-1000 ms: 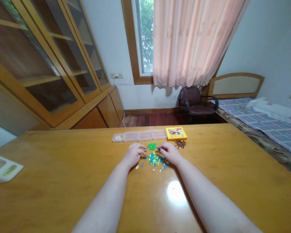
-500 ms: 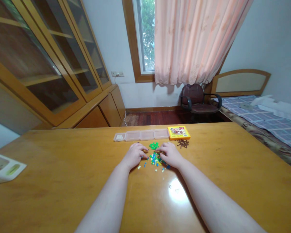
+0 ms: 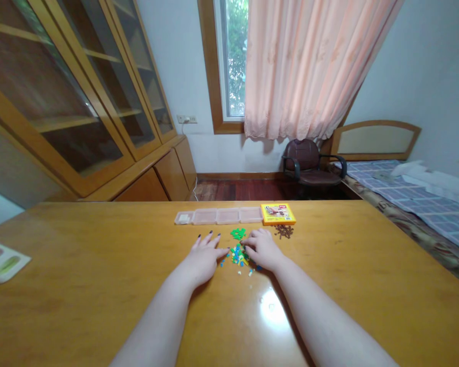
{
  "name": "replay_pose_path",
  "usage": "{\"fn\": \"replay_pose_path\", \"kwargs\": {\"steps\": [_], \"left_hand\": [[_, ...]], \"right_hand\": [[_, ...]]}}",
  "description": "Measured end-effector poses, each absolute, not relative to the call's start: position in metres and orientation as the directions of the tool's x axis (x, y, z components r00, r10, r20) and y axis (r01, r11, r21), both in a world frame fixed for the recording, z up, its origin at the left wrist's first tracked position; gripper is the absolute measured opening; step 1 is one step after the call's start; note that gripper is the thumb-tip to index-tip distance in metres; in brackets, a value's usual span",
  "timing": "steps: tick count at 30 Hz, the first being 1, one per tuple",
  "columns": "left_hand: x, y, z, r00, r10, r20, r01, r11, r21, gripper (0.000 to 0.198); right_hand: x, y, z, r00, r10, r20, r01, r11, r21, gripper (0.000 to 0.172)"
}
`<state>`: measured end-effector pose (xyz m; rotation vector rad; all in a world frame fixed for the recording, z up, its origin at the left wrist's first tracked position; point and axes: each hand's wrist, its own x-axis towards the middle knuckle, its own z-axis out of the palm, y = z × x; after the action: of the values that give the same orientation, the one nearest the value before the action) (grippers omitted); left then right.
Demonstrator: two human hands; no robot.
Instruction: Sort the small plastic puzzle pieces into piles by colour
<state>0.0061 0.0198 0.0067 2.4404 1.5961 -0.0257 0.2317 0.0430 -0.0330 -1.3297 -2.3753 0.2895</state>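
A mixed pile of tiny building bricks in blue, green, white and yellow lies on the wooden table. To its left, my left hand rests with fingers spread and the thumb touching the pile's edge; nothing is in it. My right hand reaches over the pile's right side, fingers bent and thumb and forefinger close together. Anything between those tips is too small to make out. Beyond the pile is a small group of green bricks. Brown bricks form another group past my right hand.
A row of clear plastic trays runs along the far side, touching a yellow box. At the left edge sits a white object with a green oval. Behind the table are a chair, a bed and a glass-door cabinet.
My left hand has drawn left and its fingers have spread out. My right hand stays over the pile's right side. The whole view has shifted slightly.
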Motion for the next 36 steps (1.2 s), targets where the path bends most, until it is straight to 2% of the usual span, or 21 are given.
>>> {"fn": "replay_pose_path", "kwargs": {"steps": [5,9,14,20,25,27,31,36], "left_hand": [[0.012,0.010,0.017,0.352,0.912,-0.210,0.933,-0.324,0.159,0.045],[0.015,0.010,0.016,0.363,0.899,-0.245,0.930,-0.334,0.152,0.053],[0.015,0.011,0.007,0.293,0.916,-0.272,0.955,-0.269,0.123,0.048],[0.015,0.012,0.008,0.146,0.950,-0.277,0.988,-0.156,-0.012,0.055],[0.022,-0.001,0.014,0.290,0.916,-0.277,0.957,-0.284,0.062,0.044],[0.026,-0.006,0.014,0.338,0.887,-0.315,0.941,-0.320,0.110,0.046],[0.032,-0.007,0.010,0.353,0.875,-0.332,0.935,-0.318,0.154,0.060],[0.033,0.004,0.005,0.270,0.912,-0.308,0.963,-0.248,0.110,0.065]], "right_hand": [[0.232,0.044,-0.031,-0.411,0.871,0.270,0.796,0.487,-0.359,0.026],[0.231,0.042,-0.029,-0.454,0.849,0.272,0.750,0.528,-0.398,0.020],[0.229,0.040,-0.028,-0.492,0.840,0.228,0.741,0.542,-0.398,0.021],[0.229,0.043,-0.031,-0.400,0.889,0.222,0.810,0.456,-0.368,0.024],[0.230,0.046,-0.034,-0.271,0.925,0.268,0.858,0.358,-0.368,0.023],[0.230,0.046,-0.034,-0.252,0.925,0.285,0.854,0.351,-0.384,0.023],[0.231,0.045,-0.032,-0.359,0.891,0.278,0.789,0.449,-0.420,0.021],[0.230,0.042,-0.031,-0.488,0.831,0.267,0.699,0.556,-0.449,0.021]]}}
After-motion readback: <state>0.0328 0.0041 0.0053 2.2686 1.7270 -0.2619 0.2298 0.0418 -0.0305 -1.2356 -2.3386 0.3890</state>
